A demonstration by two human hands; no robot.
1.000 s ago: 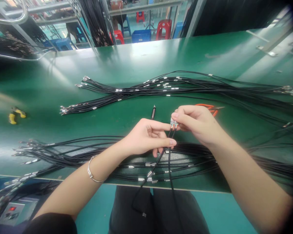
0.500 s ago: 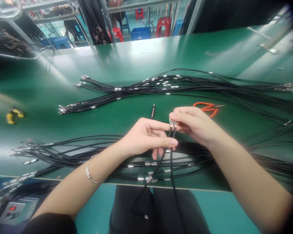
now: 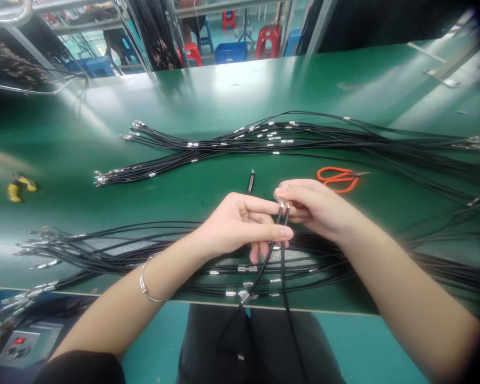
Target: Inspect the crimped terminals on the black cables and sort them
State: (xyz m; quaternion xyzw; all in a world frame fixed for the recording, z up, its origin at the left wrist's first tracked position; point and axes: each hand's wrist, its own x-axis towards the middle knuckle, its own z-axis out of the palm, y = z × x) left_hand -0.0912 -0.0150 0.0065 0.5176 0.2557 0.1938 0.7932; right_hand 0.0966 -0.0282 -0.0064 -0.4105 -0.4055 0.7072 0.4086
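Two black cables [image 3: 282,261] hang side by side from my hands, their lower lengths dropping past the table edge toward my lap. My left hand [image 3: 250,224] pinches them between thumb and fingers just below their ends. At the top, the thumb and fingertips of my right hand [image 3: 308,205] close on the metal connector ends [image 3: 282,202], which they partly cover. A metal sleeve [image 3: 246,297] sits lower on one cable. Beneath my hands lies a bundle of black cables [image 3: 136,258] with silvery ends and small white labels.
Across the green table [image 3: 208,101] stretches a second cable bundle [image 3: 224,146]. Orange-handled scissors [image 3: 340,178] lie beyond my right hand, and a dark pen-like tool [image 3: 251,181] beyond my left. Yellow-handled cutters [image 3: 21,186] rest at far left. A switch box [image 3: 20,344] is below.
My right fingertips have shifted slightly over the connector ends, covering more of them. Both hands otherwise keep their place, and the cables hang much the same.
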